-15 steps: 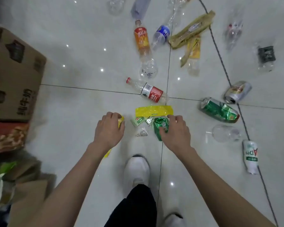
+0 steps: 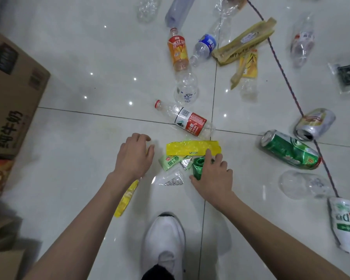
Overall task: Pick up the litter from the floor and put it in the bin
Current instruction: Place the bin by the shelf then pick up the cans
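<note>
A white sneaker [image 2: 164,237] on glossy white floor tiles [image 2: 79,142]; a printed cardboard carton [image 2: 10,93] at left; a braided cord [image 2: 287,81] crossing diagonally at right.

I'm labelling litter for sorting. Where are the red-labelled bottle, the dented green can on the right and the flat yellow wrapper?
red-labelled bottle [image 2: 194,123], head view, on its red label.
dented green can [image 2: 288,150], head view, on the middle of its side.
flat yellow wrapper [image 2: 190,147], head view, on its middle.
</note>
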`<state>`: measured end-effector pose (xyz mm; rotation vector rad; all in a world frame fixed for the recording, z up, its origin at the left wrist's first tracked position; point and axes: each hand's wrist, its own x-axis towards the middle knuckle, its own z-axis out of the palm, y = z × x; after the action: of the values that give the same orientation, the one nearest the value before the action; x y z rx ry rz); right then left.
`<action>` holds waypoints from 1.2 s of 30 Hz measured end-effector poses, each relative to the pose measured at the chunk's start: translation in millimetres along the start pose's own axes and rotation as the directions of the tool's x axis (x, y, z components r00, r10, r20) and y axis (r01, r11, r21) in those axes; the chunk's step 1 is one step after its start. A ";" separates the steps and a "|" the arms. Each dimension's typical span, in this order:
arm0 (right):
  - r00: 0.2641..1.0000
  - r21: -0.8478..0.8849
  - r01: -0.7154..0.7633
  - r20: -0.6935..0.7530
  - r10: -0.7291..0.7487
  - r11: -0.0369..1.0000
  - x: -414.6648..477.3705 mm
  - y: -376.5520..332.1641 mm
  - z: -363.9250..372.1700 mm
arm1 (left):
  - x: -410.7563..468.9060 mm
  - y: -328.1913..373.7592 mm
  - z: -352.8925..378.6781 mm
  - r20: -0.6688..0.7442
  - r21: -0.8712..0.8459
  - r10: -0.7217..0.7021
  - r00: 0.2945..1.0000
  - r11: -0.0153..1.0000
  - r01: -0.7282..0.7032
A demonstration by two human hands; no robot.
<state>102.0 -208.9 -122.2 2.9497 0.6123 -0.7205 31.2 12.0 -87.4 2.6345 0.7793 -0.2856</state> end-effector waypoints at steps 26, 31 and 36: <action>0.954 0.217 -0.055 -0.277 0.115 0.975 25.1 61.4 -90.3 | 116.5 85.1 29.1 0.197 0.538 0.511 0.837 0.657 -0.528; 0.946 0.224 -0.069 -0.294 0.135 0.972 29.0 57.9 -95.7 | 117.9 91.5 20.6 0.164 0.545 0.496 0.853 0.675 -0.498; 0.937 0.313 -0.088 -0.297 0.186 0.946 10.1 54.4 -134.7 | 95.4 101.8 -40.6 0.134 0.505 0.452 0.882 0.734 -0.453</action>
<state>189.7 -237.2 -9.4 3.3825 0.3249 -0.3397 170.2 -4.5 -48.4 3.2239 0.0082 -0.4059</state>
